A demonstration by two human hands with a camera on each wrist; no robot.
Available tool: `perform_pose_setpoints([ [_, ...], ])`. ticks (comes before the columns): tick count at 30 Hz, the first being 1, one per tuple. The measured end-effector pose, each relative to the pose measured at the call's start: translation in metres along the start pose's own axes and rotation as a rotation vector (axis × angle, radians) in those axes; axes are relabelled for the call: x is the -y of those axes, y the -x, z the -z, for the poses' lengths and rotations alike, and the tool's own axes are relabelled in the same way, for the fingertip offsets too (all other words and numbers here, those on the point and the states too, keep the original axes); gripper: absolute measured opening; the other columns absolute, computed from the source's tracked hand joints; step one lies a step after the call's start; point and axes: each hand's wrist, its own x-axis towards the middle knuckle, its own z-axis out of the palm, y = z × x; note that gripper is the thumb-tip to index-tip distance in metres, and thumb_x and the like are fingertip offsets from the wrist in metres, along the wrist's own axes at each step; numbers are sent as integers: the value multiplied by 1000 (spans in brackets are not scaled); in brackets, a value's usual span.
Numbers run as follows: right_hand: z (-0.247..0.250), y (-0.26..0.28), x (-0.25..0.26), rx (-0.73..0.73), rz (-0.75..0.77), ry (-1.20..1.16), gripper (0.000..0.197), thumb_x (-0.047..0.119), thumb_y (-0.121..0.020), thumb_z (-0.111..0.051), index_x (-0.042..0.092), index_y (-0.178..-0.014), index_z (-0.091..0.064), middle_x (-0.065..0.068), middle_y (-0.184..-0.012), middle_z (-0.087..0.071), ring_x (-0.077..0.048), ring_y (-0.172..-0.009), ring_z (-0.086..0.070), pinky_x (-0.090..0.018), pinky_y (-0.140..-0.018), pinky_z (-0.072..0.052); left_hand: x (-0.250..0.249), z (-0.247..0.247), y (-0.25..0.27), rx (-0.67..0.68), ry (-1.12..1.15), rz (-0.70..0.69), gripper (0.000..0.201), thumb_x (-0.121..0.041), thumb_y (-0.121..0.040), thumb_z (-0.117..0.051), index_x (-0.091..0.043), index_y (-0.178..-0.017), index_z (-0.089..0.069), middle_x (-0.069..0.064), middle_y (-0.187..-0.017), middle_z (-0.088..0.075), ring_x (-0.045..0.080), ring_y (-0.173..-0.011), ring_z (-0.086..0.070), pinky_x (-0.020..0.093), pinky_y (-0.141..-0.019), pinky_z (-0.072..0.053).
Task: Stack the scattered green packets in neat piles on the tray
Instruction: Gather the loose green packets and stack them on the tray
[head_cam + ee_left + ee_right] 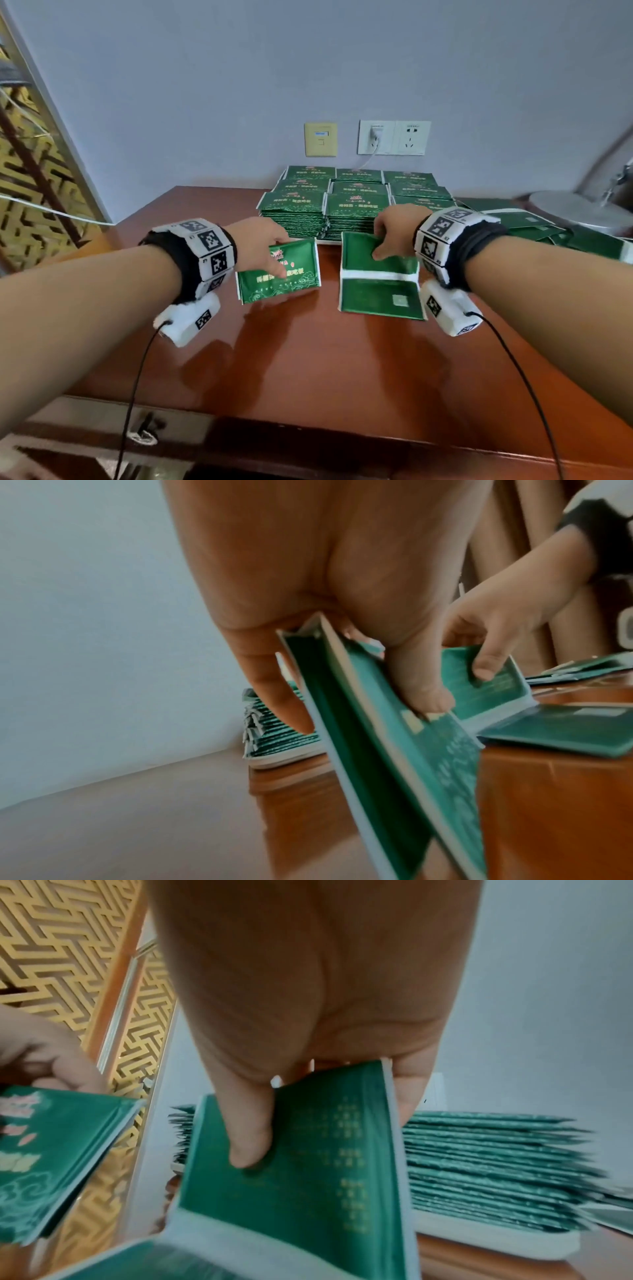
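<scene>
Brown wooden table (308,359), glossy, near edge toward the viewer. Above its middle, two hands side by side, apart.

Left hand (255,245) pinching a green packet (279,274) by its far edge: thumb (419,685) pressed on the printed face, fingers behind. Packet tilted, printed side up, lifted off the table.

Right hand (397,233) pinching a second green packet (378,274) at its far half: thumb (248,1139) on the back face, other fingers behind the far edge. Plain back side up, white seam across the middle; far half raised, near half low toward the table — touching it or not, cannot tell.

Just beyond both hands, neat piles of green packets (356,205) in rows on a white tray (496,1234), close to the grey wall.

Right of the tray, loose green packets (534,228) scattered flat on the table. Farther right, a round metal base (579,209).

On the wall (308,68) behind, a beige panel (320,139) and white sockets (394,137) with a plug in.
</scene>
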Motion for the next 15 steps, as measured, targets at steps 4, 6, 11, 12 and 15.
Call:
perform_pose_setpoints([
  [4, -3, 14, -4, 43, 23, -73, 28, 29, -73, -77, 21, -92, -59, 1, -98, -65, -18, -82, -58, -24, -62, -44, 0, 0, -8, 37, 52, -12, 61, -43, -82, -70, -14, -133, -51, 3, -131, -54, 18, -117, -51, 33, -102, -40],
  [6, -11, 20, -4, 222, 53, -61, 40, 35, -72, -79, 14, -101, -61, -4, -107, -66, -22, -93, -63, -26, -69, -46, -4, -7, -12, 52, 86, -21, 63, -41, -83, -70, -19, -136, -46, 3, -133, -54, 18, -116, -53, 31, -99, -41],
  [11, -26, 21, -6, 181, 25, -28, 64, 60, -75, -68, 14, -119, -55, -4, -115, -60, -21, -101, -58, -32, -82, -48, -15, -29, -18, 145, -15, -13, 110, -59, -69, -74, -19, -152, -14, 8, -149, -31, 24, -134, -35, 38, -109, -35],
  [12, -31, 18, -6, 163, 11, 5, 73, 65, -72, -67, 16, -124, -50, -5, -119, -55, -23, -104, -55, -34, -85, -48, -17, -33, -18, 170, -51, 1, 116, -63, -67, -74, -18, -153, -9, 9, -151, -26, 26, -137, -30, 41, -110, -33],
  [15, -46, 7, 1, 169, -10, 111, 100, 75, -64, -64, 11, -136, -38, -11, -126, -47, -29, -113, -51, -43, -94, -46, -17, -43, -18, 210, -82, 58, 115, -65, -68, -72, -15, -152, -12, 11, -145, -30, 28, -134, -30, 41, -106, -35],
])
